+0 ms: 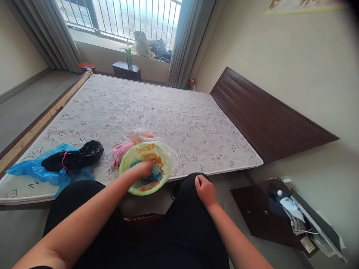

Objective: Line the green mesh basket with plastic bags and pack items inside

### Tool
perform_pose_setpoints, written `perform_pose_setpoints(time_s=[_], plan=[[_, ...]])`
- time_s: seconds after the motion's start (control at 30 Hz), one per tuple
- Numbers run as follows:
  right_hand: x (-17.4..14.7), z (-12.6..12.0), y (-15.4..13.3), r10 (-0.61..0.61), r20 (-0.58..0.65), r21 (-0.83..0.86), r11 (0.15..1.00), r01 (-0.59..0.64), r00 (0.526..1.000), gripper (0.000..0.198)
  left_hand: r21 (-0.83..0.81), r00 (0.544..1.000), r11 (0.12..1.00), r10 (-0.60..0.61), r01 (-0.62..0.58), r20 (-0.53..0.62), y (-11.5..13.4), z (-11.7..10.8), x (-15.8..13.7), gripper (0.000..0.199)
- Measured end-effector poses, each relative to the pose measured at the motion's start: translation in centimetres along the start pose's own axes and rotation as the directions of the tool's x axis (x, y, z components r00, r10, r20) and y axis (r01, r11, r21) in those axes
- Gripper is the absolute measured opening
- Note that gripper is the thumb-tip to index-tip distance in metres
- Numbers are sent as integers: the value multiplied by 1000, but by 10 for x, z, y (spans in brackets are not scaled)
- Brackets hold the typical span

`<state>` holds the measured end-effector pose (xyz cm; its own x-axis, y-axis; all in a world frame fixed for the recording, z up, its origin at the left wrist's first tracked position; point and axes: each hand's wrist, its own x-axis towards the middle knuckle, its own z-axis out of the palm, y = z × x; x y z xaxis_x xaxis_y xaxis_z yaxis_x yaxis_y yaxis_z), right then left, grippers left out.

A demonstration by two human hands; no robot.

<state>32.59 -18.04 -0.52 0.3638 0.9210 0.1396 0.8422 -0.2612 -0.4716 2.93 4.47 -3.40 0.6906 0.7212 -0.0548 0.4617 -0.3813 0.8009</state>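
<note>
My left hand (148, 167) reaches into a round, light-green container (129, 156) with orange lettering on its lining. Crumpled blue plastic (156, 174) lies inside, and something orange-brown (159, 161) shows by my fingertips. Blur and the angle hide whether these fingers grip anything. My right hand (205, 189) rests on my right knee, curled into a loose fist with nothing visible in it. Behind the container lie a pink cloth (120, 154) and a clear plastic bag with orange print (141, 136). To the left, a black plastic bag (84, 155) with a red tie lies on a blue plastic bag (33, 168).
A letter-printed mattress (157, 104) fills the middle, with a dark headboard (266, 112) to the right. A small dark cabinet (252, 209) with assorted items stands at the lower right. Beyond the bed are a nightstand (126, 71), a red stool (86, 65) and a barred window.
</note>
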Motion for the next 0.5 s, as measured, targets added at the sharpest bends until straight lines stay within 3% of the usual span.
perform_pose_setpoints(time_s=[0.1, 0.2, 0.27, 0.33, 0.37, 0.43, 0.5], plan=[[0, 1, -1, -25, -1, -6, 1000, 25, 1000, 38, 126, 991, 985, 111, -119, 69, 16, -26, 1, 76], [1, 0, -1, -47, 3, -23, 999, 47, 999, 38, 141, 992, 985, 113, -104, -61, 20, -44, -5, 54], [1, 0, -1, -50, 11, -34, 998, 50, 999, 38, 132, 953, 990, -1, 43, -303, 16, -45, -13, 34], [2, -1, -1, -45, 20, -19, 999, 46, 999, 38, 61, 835, 978, -136, 199, -533, 9, -38, -19, 35], [3, -1, -2, -41, 23, 5, 999, 41, 999, 38, 0, 780, 970, -197, 245, -594, 6, -33, -21, 44], [6, -1, -10, -38, 15, 90, 995, 36, 999, 38, -151, 740, 952, -303, 268, -600, 0, -24, -21, 63], [13, 1, -29, -84, -4, 175, 981, 84, 996, 35, -321, 761, 916, -384, 241, -524, -5, -19, -17, 68]])
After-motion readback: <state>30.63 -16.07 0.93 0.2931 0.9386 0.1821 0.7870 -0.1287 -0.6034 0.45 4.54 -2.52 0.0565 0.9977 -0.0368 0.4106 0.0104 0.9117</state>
